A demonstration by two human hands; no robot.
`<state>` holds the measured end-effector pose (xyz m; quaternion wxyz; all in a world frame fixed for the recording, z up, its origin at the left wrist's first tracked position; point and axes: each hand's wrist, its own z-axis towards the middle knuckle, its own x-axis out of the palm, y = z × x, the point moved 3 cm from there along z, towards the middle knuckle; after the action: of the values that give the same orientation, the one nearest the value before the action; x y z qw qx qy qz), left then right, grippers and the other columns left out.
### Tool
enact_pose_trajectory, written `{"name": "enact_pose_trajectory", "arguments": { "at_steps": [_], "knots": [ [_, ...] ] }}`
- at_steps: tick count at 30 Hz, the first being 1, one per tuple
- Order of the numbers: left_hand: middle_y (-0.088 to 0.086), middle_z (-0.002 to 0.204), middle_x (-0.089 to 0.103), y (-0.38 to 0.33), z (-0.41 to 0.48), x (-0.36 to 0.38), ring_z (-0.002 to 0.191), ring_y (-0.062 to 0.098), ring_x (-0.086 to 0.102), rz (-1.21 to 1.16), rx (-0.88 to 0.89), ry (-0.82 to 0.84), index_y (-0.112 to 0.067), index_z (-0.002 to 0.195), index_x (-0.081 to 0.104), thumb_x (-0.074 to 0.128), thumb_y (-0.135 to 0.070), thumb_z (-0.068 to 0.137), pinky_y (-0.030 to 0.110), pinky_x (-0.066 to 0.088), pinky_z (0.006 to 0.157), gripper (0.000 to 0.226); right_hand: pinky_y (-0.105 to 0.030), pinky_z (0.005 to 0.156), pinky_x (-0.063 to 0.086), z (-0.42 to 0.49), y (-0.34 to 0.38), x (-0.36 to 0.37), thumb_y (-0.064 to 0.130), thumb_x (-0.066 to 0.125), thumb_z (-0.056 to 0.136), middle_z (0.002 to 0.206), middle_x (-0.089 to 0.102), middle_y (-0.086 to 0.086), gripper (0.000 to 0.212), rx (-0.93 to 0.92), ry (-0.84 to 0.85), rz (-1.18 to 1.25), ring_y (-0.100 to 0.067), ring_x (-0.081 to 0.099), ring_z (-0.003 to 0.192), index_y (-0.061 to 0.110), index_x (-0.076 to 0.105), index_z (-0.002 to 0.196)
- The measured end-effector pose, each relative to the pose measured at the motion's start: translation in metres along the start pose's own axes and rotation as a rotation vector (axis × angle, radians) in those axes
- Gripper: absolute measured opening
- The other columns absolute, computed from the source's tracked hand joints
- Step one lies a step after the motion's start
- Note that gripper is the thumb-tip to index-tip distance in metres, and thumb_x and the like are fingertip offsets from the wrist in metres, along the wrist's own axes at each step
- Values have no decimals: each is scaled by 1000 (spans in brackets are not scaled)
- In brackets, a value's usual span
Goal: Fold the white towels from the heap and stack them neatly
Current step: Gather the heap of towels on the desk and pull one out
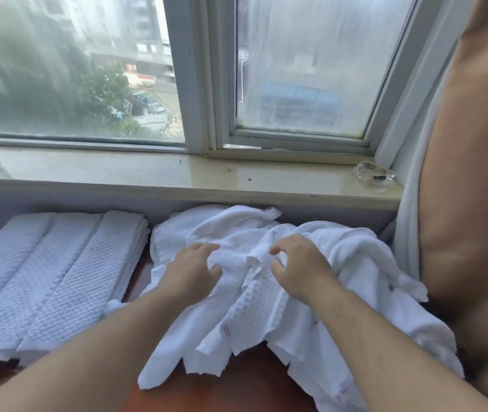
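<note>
Big window across the back, misted glass, pale sill under it; a brown curtain fills the right edge. Below that is a reddish-brown table pushed up against the wall.

The heap of white towels sits on the table's right half, all crumpled, spilling toward the near edge and touching the curtain. The folded towels are to the left of it, three long stacks side by side, just beside the heap.

Both hands are on top of the heap, near each other. The left hand is half spread, fingers bent, tips resting on the cloth, thumb out to the side, nothing bunched in it. The right hand is more clawed; thumb and forefinger sit either side of a raised fold of a waffle-weave towel; honestly can't tell if they're actually pinching it.

There's a glass ashtray at the sill's right end, with something small and dark inside.
</note>
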<state>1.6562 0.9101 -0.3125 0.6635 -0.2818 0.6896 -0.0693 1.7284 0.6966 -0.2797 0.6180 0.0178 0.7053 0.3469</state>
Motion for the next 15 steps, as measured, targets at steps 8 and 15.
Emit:
{"name": "enact_pose_trajectory", "arguments": {
  "at_steps": [8, 15],
  "knots": [
    [-12, 140, 47, -51, 15, 21, 131, 11, 42, -74, 151, -101, -37, 138, 50, 52, -36, 98, 33, 40, 106, 40, -33, 83, 50, -15, -33, -18, 25, 54, 94, 106, 59, 4, 18, 59, -220, 16, -16, 55, 103, 22, 67, 107],
    [-26, 108, 52, -53, 53, 89, 95, -14, 49, -261, 337, -200, -47, 111, 61, 54, -31, 94, 21, 42, 80, 25, -33, 58, 48, -2, -67, 23, 31, 49, 93, 77, 61, 8, 14, 176, -445, -17, -18, 58, 72, 24, 56, 84]
  ]
}}
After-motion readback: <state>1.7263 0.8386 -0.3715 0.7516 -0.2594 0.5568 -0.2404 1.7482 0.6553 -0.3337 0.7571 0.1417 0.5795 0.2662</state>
